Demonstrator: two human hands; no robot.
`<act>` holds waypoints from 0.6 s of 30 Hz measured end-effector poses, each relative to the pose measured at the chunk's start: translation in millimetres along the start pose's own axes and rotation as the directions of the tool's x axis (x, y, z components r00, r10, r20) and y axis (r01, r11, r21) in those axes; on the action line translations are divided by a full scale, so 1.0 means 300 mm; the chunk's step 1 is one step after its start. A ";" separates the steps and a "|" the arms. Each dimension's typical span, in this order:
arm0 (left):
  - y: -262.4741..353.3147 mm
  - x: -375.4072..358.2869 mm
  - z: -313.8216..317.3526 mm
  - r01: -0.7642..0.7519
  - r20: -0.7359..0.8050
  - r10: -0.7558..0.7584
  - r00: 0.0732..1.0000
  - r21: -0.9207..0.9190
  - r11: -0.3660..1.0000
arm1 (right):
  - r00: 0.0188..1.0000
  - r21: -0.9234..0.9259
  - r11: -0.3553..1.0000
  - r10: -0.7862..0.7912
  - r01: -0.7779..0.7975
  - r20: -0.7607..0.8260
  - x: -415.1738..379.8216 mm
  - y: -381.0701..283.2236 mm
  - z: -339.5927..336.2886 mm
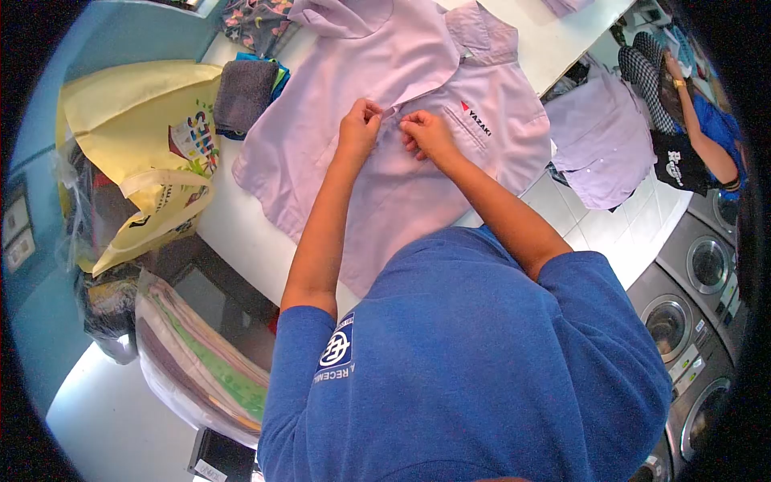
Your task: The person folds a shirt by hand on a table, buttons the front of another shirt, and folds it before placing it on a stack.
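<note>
A pale lilac button-up shirt (393, 193) lies spread on the white table, its collar toward the far side. "YAZAKI" and a red mark show above its chest pocket. My left hand (359, 130) is closed, thumb and forefinger pinching the shirt's front edge. Just to the right, my right hand (427, 136) has its fingers curled in and its thumb and forefinger together at the same front edge. Any button between the fingertips is too small to make out.
A folded dark grey towel (243, 95) and a yellow bag (136, 120) are at the left. Bagged folded textiles (205, 345) stand lower left. Another lilac shirt (598, 136) lies at right, near a co-worker's arm (699, 128). Front-loading washers (666, 325) line the right.
</note>
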State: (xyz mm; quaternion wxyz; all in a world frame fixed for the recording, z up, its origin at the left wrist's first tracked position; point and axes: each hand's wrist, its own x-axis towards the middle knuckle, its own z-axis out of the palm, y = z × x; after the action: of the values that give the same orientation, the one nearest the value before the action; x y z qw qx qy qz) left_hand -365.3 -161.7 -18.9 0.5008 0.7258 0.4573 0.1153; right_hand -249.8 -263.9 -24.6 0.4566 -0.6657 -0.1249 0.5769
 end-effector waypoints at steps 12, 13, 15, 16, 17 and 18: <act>0.033 -0.040 0.016 -0.339 -0.042 0.384 0.923 0.386 0.858 | 0.984 -0.370 0.913 -0.177 0.172 0.022 0.003 0.007 -0.024; 0.045 -0.044 0.013 -0.366 -0.026 0.421 0.907 0.446 0.817 | 0.984 -0.368 0.913 -0.177 0.173 0.023 0.001 -0.002 -0.022; 0.055 -0.036 0.013 -0.364 -0.042 0.440 0.897 0.494 0.789 | 0.972 -0.532 0.821 -0.236 0.205 0.011 0.007 -0.012 -0.017; 0.057 -0.032 0.016 -0.361 -0.055 0.460 0.886 0.540 0.760 | 0.972 -0.531 0.823 -0.235 0.204 0.009 0.015 -0.006 -0.015; 0.059 -0.030 0.019 -0.363 -0.053 0.461 0.886 0.540 0.759 | 0.939 -0.632 0.729 -0.343 0.261 -0.008 0.023 -0.003 -0.011; 0.060 -0.028 0.021 -0.353 -0.056 0.453 0.890 0.545 0.761 | 0.894 -0.725 0.619 -0.449 0.302 -0.010 0.029 -0.001 -0.008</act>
State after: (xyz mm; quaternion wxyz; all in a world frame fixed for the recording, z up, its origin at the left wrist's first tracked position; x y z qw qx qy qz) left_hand -356.1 -173.6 -4.5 0.2043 0.9010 0.3480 0.1593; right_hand -244.9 -258.9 -30.4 0.2866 -0.7992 -0.4287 0.3089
